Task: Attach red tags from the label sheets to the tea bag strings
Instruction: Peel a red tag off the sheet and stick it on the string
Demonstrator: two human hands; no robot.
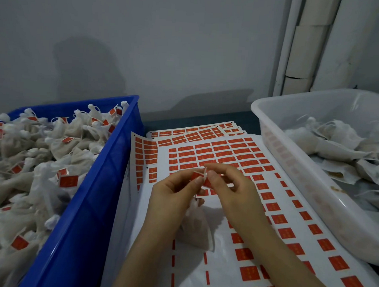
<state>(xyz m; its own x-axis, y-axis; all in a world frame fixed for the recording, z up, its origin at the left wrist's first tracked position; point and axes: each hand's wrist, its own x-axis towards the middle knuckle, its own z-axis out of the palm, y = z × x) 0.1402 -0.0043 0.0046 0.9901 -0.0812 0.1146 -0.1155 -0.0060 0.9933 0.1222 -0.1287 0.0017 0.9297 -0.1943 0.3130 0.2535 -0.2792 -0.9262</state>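
Red tag (199, 177) pinched round string (204, 171) by left hand (172, 193) and right hand (230, 185), tea bag (198, 231) beneath them over label sheets (227, 152) | done: blue crate (88, 204) heaped with tagged bags | remaining: untagged bags in white tub (292, 170), many tags unpeeled | likely midway

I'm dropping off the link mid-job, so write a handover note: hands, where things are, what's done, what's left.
Left hand and right hand both pinch one red tag at the string of a tea bag that sits below them over the label sheets.
Done: tagged bags fill the blue bin on the left.
Left: press this tag shut, then tag the seemingly untagged bags in the white bin on the right. The sheets hold many tags.
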